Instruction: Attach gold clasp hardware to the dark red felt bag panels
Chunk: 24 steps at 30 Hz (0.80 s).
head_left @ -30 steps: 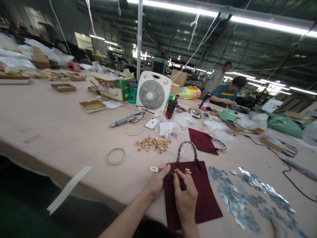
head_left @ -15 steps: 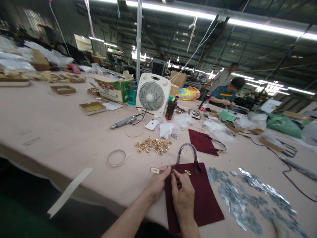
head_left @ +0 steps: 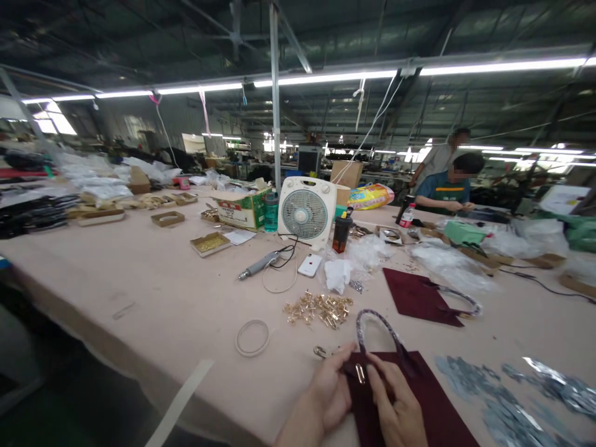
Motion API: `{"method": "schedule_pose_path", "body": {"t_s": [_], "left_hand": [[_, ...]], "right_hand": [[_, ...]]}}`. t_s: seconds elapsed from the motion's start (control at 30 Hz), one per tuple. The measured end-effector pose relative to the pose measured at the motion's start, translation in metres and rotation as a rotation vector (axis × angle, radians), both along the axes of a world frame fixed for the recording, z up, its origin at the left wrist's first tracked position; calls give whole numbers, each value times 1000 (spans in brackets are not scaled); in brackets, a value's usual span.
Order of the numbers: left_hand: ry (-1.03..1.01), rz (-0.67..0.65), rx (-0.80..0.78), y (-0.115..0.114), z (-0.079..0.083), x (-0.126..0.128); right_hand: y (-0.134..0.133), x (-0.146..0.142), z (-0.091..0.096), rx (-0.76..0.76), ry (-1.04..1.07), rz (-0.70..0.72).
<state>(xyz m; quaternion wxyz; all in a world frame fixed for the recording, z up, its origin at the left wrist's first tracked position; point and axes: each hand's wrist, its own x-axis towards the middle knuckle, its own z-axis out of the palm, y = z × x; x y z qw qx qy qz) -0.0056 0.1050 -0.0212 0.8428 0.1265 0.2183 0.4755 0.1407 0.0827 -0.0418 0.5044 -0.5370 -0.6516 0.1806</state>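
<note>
A maroon bag panel (head_left: 421,397) with a plastic-wrapped handle (head_left: 379,318) lies at the table's near side. My left hand (head_left: 328,388) is closed on its upper left corner, thumb on top. A metal-ended tab (head_left: 320,351) sticks out to the left, just beyond these fingers. A small gold fitting (head_left: 360,374) sits on the panel between my hands. My right hand (head_left: 397,397) is closed at the panel's upper part, right of the fitting, its thumb and forefinger close together on the material; the fingertips are partly hidden.
Gold fittings (head_left: 321,308) lie piled beyond my hands, with a tape roll (head_left: 252,338) to their left. Grey metal plates (head_left: 507,391) spread at right. Behind are an electric screwdriver (head_left: 259,266), a phone (head_left: 310,265), a fan (head_left: 307,214) and a second maroon panel (head_left: 419,295). A co-worker (head_left: 444,186) sits opposite.
The view has tilted up and turned left, so everything sits lower and further right. The gold fitting now shows upright between my hands; before, another one showed right of my right hand.
</note>
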Motion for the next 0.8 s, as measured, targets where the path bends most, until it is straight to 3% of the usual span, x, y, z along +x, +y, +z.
{"method": "schedule_pose_path", "body": {"t_s": [0.13, 0.27, 0.37, 0.57, 0.8], "left_hand": [[-65, -104, -6, 4, -3, -2], [-110, -66, 28, 5, -7, 2], [-126, -68, 36, 6, -6, 4], [-169, -55, 12, 6, 0, 2], [-192, -32, -30, 6, 2, 2]], "right_hand": [[21, -6, 32, -76, 129, -39], [61, -29, 50, -141, 40, 206], [89, -47, 51, -197, -134, 302], [120, -69, 50, -336, -613, 181], [124, -70, 52, -376, -728, 189]]}}
